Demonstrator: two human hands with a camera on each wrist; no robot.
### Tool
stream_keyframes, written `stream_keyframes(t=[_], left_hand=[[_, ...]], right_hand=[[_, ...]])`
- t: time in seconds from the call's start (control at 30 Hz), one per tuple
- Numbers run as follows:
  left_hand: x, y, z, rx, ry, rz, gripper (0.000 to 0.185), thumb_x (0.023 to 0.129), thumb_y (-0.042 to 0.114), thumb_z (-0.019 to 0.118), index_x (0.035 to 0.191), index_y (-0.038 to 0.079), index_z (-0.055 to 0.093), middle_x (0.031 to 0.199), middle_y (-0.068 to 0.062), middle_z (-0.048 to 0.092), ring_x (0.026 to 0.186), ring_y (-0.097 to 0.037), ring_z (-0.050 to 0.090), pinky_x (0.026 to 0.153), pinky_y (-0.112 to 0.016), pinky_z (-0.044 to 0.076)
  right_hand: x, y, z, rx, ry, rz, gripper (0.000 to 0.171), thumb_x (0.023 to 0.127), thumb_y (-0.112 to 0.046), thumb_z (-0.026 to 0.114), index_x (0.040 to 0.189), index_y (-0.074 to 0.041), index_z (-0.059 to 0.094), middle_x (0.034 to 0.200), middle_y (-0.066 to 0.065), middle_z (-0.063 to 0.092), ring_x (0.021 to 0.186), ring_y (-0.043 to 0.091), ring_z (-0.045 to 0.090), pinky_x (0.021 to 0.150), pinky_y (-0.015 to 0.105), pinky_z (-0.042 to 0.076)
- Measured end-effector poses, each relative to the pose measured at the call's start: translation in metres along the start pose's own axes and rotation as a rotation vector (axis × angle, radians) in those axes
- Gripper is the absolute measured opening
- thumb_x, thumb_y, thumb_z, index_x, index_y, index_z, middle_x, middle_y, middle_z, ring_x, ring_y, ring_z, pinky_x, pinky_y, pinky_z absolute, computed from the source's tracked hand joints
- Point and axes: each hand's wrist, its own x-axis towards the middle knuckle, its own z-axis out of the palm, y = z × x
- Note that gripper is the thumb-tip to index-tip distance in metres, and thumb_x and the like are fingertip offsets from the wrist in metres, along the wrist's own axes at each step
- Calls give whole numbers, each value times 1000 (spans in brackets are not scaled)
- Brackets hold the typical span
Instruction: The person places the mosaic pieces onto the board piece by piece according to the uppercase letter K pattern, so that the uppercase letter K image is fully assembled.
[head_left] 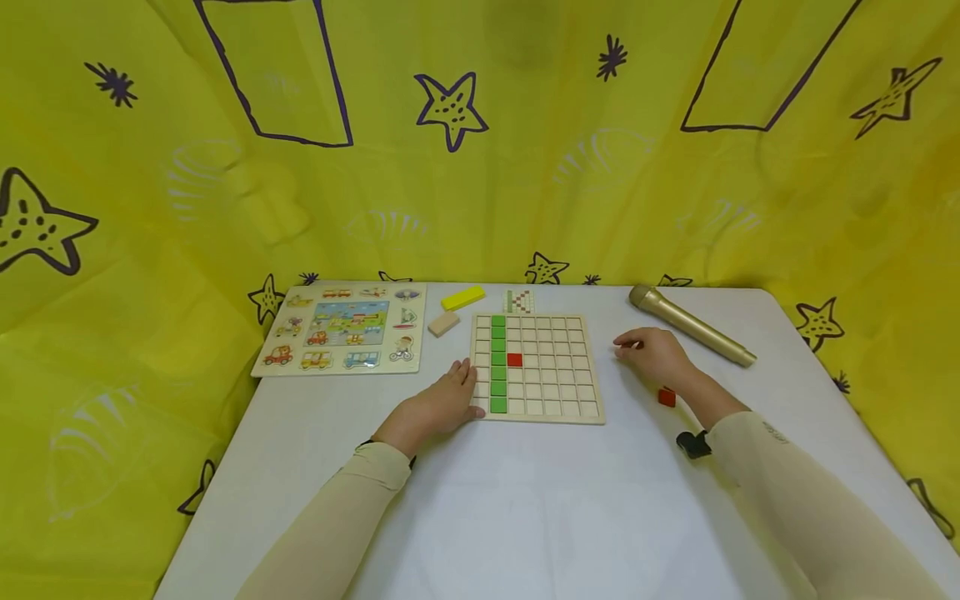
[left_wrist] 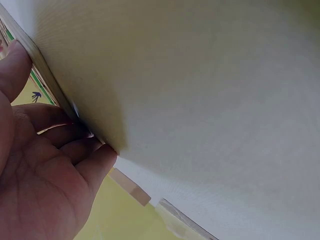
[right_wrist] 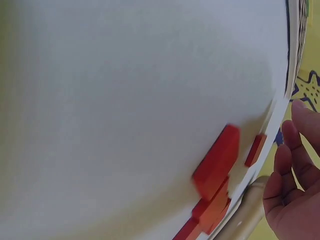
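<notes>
A wooden grid board (head_left: pixel 555 419) lies flat on the table, with a column of green tiles (head_left: pixel 498 358) and one red tile (head_left: pixel 514 360) in its cells. The left hand (head_left: pixel 438 402) rests against the board's left edge, fingers extended and thumb by the near left corner. To the right of the board hovers the right hand (head_left: pixel 654 357), loosely bent, with a gap between thumb and fingertips and nothing held. Several loose red tiles (right_wrist: pixel 217 162) lie on the table near this hand. From the head, one loose red tile (head_left: pixel 667 397) shows beside the wrist; others are hidden.
Behind the board stand a small patterned card (head_left: pixel 520 302), a yellow block (head_left: pixel 463 298) and a plain wooden block (head_left: pixel 444 324). A picture puzzle board (head_left: pixel 292 337) lies at left. At right are a gold microphone (head_left: pixel 697 327) and a black object (head_left: pixel 693 445) by the sleeve.
</notes>
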Motion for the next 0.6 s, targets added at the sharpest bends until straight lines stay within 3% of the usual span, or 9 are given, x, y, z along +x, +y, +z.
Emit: stream_keyframes(t=[0.3,0.6], left_hand=[[-2,0,-2,-10,1,13,82,103,42,53,158,-5,15,166,-21,5,153,-33,5,123,-42,14],[-2,0,-2,-12,1,17,82,103,42,53,158,-5,15,166,-21,5,153,-33,5,123,-42,15]], right_hand=[[-7,15,-8,-45,25,21,25,93,-12,72,112,3,73,104,20,71,90,33,63,77,44,49],[-7,20,-9,-120,22,66,37,92,-16,74,118,9,68,111,28,68,96,40,61,88,54,48]])
